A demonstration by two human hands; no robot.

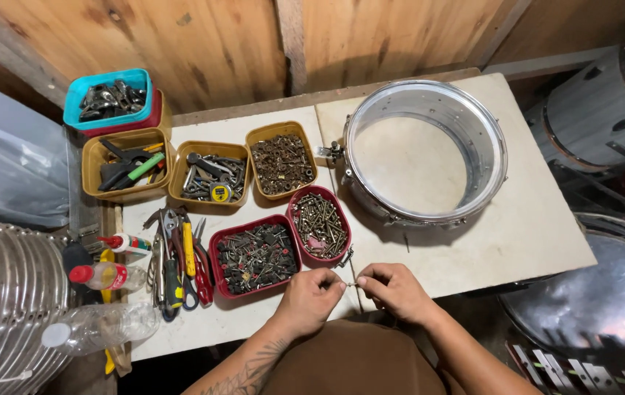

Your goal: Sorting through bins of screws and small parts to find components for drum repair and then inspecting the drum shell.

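Both hands meet at the near edge of the tabletop [532, 234]. The left hand [311, 296] and right hand [394, 289] each pinch one end of a small screw [351, 284], each grip closed on it. Just beyond sit two red trays of screws [254, 256]; farther back, a metal drum shell [425, 150].
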